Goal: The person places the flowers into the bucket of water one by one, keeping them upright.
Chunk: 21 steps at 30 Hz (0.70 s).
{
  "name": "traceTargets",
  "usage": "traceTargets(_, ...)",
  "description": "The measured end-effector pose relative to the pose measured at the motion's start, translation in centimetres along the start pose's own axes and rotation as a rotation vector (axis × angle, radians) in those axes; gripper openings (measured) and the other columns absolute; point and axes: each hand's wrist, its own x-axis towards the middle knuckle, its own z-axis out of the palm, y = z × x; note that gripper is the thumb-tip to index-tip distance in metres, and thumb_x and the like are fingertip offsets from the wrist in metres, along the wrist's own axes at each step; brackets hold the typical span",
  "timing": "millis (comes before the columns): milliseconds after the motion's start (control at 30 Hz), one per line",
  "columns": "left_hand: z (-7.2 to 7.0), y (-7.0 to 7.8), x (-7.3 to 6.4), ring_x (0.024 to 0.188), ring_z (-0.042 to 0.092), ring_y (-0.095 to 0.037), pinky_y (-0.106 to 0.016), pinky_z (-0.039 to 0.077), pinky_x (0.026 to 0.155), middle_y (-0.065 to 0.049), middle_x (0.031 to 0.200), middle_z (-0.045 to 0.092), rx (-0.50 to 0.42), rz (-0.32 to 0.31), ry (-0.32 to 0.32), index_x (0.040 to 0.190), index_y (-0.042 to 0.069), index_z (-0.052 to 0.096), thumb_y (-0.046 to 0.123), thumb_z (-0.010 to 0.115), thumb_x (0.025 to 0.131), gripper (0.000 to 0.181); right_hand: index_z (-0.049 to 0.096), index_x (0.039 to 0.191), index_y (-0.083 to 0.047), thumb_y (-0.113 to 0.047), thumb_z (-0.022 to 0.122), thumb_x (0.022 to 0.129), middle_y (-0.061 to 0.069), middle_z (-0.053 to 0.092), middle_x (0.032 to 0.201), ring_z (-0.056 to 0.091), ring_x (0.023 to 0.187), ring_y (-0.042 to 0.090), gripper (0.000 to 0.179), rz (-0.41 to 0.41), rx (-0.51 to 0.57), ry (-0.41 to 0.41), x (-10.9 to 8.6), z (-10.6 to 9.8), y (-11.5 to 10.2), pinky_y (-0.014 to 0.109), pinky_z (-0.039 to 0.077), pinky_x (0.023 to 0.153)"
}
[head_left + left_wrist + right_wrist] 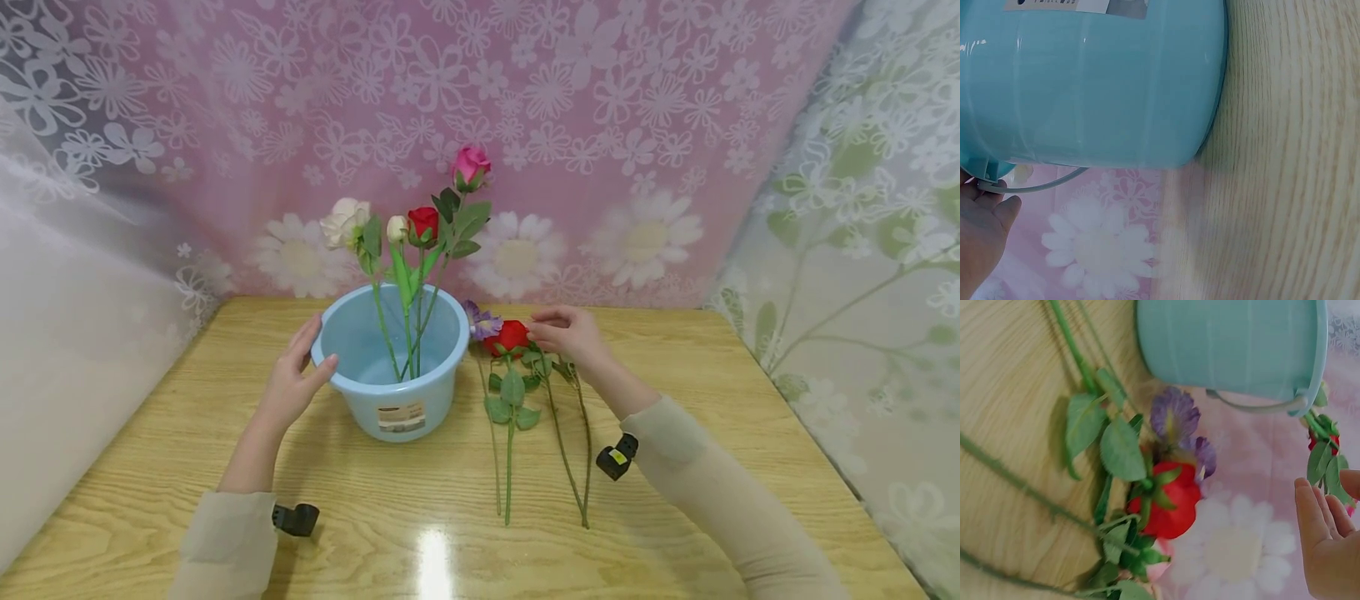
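Note:
My left hand (pixel 294 379) holds the rim of a light blue bucket (pixel 442 387) at its left side, by the handle joint. Inside the bucket, several artificial flowers lean upright: a white bloom (pixel 347 223), a white tulip (pixel 397 229), a red rose (pixel 423 225) and a pink rose (pixel 471 167). My right hand (pixel 573 337) hovers beside the heads of flowers lying on the table, its fingers loosely bent around nothing. Nearest to it is another red rose (pixel 1169 503). A purple flower (pixel 1175 415) lies alongside, and a pale pink bloom (pixel 1159 567) is mostly hidden by leaves.
Bare stems (pixel 562 450) of the lying flowers point toward me across the wooden table (pixel 360 517). A paper label (pixel 401 417) is on the bucket's front. Behind the table hangs a pink flowered curtain (pixel 570 125), with pale curtains at both sides.

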Motion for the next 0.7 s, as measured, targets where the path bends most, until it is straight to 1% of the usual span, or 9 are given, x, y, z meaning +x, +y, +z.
traceTargets(67,0.0,0.0,0.0,0.129,0.018,-0.032,-0.05,0.021,0.101,-0.017,0.144,0.018,0.002,-0.001,-0.001,0.139,0.001,0.022,0.015,0.056,0.087,0.064,0.046,0.119,0.01,-0.006,0.054,0.088,0.023,0.052,0.109,0.054,0.1,0.032,0.036,0.013,-0.01,0.003,-0.2,-0.5,0.2,0.033,0.047,0.085)
traceTargets(167,0.0,0.0,0.0,0.128,0.018,-0.032,-0.05,0.021,0.101,-0.017,0.143,0.018,0.006,-0.002,0.0,0.139,0.003,0.022,0.014,0.056,0.087,0.064,0.045,0.12,0.01,-0.006,0.053,0.088,0.022,0.052,0.107,0.056,0.097,0.027,0.037,0.025,-0.021,0.003,-0.4,-1.2,0.7,0.029,0.048,0.083)
traceTargets(300,0.0,0.0,0.0,0.128,0.019,-0.032,-0.049,0.022,0.101,-0.018,0.143,0.018,0.005,0.0,0.003,0.139,0.002,0.022,0.011,0.056,0.086,0.063,0.047,0.119,0.01,-0.007,0.053,0.088,0.022,0.053,0.108,0.058,0.093,0.022,0.036,0.03,-0.043,0.007,-0.7,-2.1,1.6,0.029,0.048,0.082)
traceTargets(467,0.0,0.2,0.0,0.129,0.018,-0.031,-0.049,0.022,0.101,-0.018,0.143,0.018,0.001,-0.003,-0.005,0.14,0.003,0.022,0.01,0.056,0.086,0.064,0.045,0.118,0.013,-0.007,0.052,0.088,0.026,0.049,0.113,0.058,0.094,0.023,0.036,0.043,-0.038,0.016,-0.9,-3.1,2.7,0.026,0.049,0.08)
traceTargets(533,0.0,1.0,-0.1,0.128,0.018,-0.034,-0.05,0.021,0.101,-0.02,0.143,0.017,-0.002,-0.011,-0.009,0.139,0.0,0.021,0.007,0.055,0.086,0.063,0.044,0.118,0.014,-0.007,0.052,0.088,0.028,0.048,0.113,0.058,0.092,0.021,0.037,0.049,-0.035,0.019,-1.0,-3.5,3.1,0.026,0.049,0.08)
traceTargets(633,0.0,2.5,-0.3,0.127,0.017,-0.037,-0.051,0.02,0.1,-0.023,0.142,0.016,-0.006,-0.018,-0.01,0.137,-0.005,0.021,0.003,0.054,0.086,0.062,0.044,0.119,0.013,-0.007,0.052,0.089,0.025,0.05,0.11,0.058,0.092,0.02,0.037,0.055,-0.042,0.022,-1.2,-4.1,3.7,0.026,0.048,0.081)
traceTargets(700,0.1,3.3,-0.4,0.127,0.017,-0.039,-0.052,0.02,0.1,-0.025,0.141,0.016,-0.007,-0.021,-0.011,0.136,-0.009,0.02,0.0,0.052,0.085,0.061,0.044,0.118,0.013,-0.008,0.052,0.089,0.024,0.051,0.108,0.058,0.094,0.022,0.037,0.063,-0.048,0.029,-1.3,-4.5,4.1,0.029,0.047,0.084)
